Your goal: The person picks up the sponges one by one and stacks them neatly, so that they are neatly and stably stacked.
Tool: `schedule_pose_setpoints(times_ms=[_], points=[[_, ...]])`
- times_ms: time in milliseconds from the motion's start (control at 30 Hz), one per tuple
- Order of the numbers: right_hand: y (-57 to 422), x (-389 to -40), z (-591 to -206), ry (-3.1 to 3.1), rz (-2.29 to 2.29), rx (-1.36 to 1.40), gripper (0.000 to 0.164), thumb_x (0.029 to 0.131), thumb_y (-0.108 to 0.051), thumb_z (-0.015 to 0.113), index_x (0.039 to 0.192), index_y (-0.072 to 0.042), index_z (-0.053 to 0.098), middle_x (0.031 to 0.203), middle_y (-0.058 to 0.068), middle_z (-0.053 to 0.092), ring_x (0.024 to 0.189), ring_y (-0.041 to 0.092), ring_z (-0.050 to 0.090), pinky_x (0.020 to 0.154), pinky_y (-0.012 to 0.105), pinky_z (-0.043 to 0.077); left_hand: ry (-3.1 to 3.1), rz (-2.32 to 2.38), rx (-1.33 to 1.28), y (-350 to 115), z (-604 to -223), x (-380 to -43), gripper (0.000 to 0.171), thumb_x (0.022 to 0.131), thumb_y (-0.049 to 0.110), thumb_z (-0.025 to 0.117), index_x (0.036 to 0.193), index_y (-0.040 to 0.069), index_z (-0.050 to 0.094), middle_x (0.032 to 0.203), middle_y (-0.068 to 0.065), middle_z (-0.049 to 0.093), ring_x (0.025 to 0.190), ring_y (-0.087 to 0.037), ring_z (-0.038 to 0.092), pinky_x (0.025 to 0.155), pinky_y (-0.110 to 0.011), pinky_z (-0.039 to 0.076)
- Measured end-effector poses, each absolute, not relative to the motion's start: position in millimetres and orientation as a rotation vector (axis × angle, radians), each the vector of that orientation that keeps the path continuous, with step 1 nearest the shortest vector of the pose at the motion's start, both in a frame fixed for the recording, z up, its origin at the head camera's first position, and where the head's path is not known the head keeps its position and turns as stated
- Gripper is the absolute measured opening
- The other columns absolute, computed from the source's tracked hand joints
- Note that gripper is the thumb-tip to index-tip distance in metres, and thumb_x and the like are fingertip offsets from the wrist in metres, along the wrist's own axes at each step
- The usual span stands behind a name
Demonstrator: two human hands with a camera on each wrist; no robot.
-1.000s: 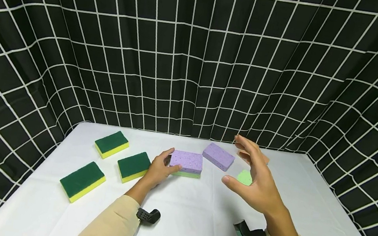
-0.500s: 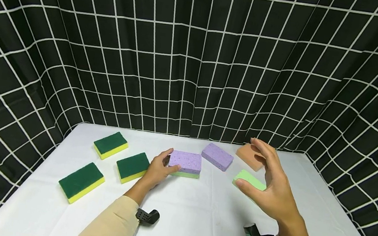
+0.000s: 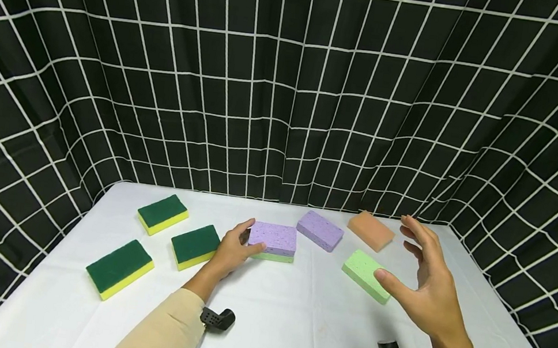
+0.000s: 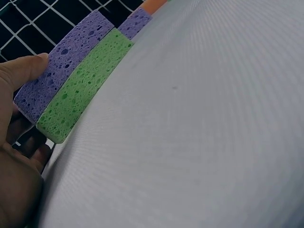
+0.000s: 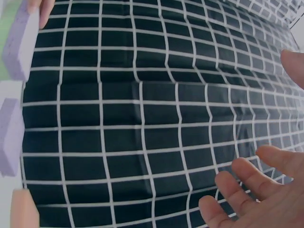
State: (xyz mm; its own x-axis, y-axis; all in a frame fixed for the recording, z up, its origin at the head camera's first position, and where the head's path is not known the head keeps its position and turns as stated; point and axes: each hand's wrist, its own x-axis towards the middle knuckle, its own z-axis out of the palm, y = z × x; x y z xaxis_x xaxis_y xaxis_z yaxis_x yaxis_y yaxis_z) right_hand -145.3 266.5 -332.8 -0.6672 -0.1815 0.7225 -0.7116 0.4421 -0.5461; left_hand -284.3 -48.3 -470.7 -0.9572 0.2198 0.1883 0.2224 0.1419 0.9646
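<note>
At mid-table a purple sponge (image 3: pixel 273 237) lies flat on a green sponge (image 4: pixel 85 85), edges roughly lined up. My left hand (image 3: pixel 234 251) grips the purple sponge at its left end, thumb on the near side and fingers behind, partly hidden. Fingers and thumb spread apart, my right hand (image 3: pixel 430 282) hovers over the right side of the table with nothing in it. Just left of its thumb lies a second green sponge (image 3: pixel 366 274). Beyond that are an orange sponge (image 3: pixel 371 230) and another purple sponge (image 3: pixel 320 231).
Three yellow sponges with dark green scouring tops lie on the left: one at the back (image 3: pixel 163 212), one beside my left wrist (image 3: pixel 195 245), one nearer the front (image 3: pixel 120 267). A black curtain with white grid lines (image 3: pixel 290 82) encloses the white-covered table (image 3: pixel 280 331).
My right hand has moved rightward, away from the stack, uncovering the orange sponge and the separate green one. My left hand and the stacked sponges have stayed in place.
</note>
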Motion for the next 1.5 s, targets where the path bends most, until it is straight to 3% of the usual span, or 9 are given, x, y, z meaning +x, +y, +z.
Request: schedule_pose_setpoints(times_ms=[233, 400, 567, 867, 1133, 1500], points=[[279.9, -143.0, -336.2, -2.106, 1.158, 0.69, 0.101, 0.057, 0.027, 0.072, 0.147, 0.002, 0.033, 0.141, 0.021, 0.036, 0.13, 0.024, 0.034, 0.104, 0.026, 0.031, -2.364, -2.014, -0.432, -48.6, -488.4, -296.3, 0.073, 0.085, 0.009, 0.075, 0.145, -0.004, 0.036, 0.139, -0.025, 0.044, 0.131, -0.035, 0.04, 0.109, -0.041, 0.03], [288.0, -147.0, -342.4, -2.091, 1.132, 0.644, 0.1, 0.058, 0.025, 0.073, 0.147, 0.002, 0.035, 0.141, 0.014, 0.038, 0.129, 0.019, 0.036, 0.102, 0.022, 0.032, -2.353, -2.027, -0.45, -49.2, -485.3, -293.4, 0.073, 0.085, 0.008, 0.074, 0.145, -0.005, 0.035, 0.139, -0.027, 0.044, 0.131, -0.036, 0.039, 0.109, -0.042, 0.029], [291.7, -151.9, -350.8, -2.144, 1.145, 0.528, 0.098, 0.063, 0.021, 0.075, 0.149, -0.005, 0.034, 0.141, 0.012, 0.037, 0.127, 0.018, 0.036, 0.1, 0.019, 0.031, -2.367, -2.028, -0.458, -50.7, -476.7, -286.6, 0.072, 0.086, 0.004, 0.072, 0.144, -0.01, 0.032, 0.139, -0.032, 0.041, 0.132, -0.041, 0.036, 0.109, -0.045, 0.029], [306.8, -171.9, -383.8, -2.2, 1.139, 0.412, 0.096, 0.066, 0.018, 0.076, 0.149, -0.003, 0.032, 0.141, 0.02, 0.036, 0.127, 0.017, 0.035, 0.097, 0.016, 0.031, -2.369, -2.034, -0.416, -53.9, -493.5, -298.3, 0.076, 0.084, 0.011, 0.076, 0.147, -0.002, 0.035, 0.14, -0.024, 0.044, 0.133, -0.034, 0.038, 0.108, -0.039, 0.03], [312.9, -175.8, -397.7, -2.264, 1.163, 0.32, 0.091, 0.075, 0.004, 0.077, 0.151, -0.014, 0.031, 0.144, 0.013, 0.037, 0.125, 0.012, 0.037, 0.093, 0.015, 0.032, -2.385, -2.014, -0.395, -52.7, -494.6, -298.6, 0.074, 0.084, 0.01, 0.075, 0.147, 0.0, 0.036, 0.141, -0.023, 0.044, 0.132, -0.032, 0.039, 0.108, -0.037, 0.031], [328.1, -183.6, -422.9, -2.357, 1.168, 0.177, 0.085, 0.082, -0.007, 0.075, 0.151, -0.005, 0.027, 0.143, 0.02, 0.038, 0.122, 0.034, 0.039, 0.089, 0.013, 0.033, -2.391, -1.983, -0.403, -49.3, -490.7, -298.2, 0.074, 0.084, 0.011, 0.076, 0.146, 0.0, 0.038, 0.141, -0.022, 0.044, 0.132, -0.032, 0.04, 0.108, -0.037, 0.032]])
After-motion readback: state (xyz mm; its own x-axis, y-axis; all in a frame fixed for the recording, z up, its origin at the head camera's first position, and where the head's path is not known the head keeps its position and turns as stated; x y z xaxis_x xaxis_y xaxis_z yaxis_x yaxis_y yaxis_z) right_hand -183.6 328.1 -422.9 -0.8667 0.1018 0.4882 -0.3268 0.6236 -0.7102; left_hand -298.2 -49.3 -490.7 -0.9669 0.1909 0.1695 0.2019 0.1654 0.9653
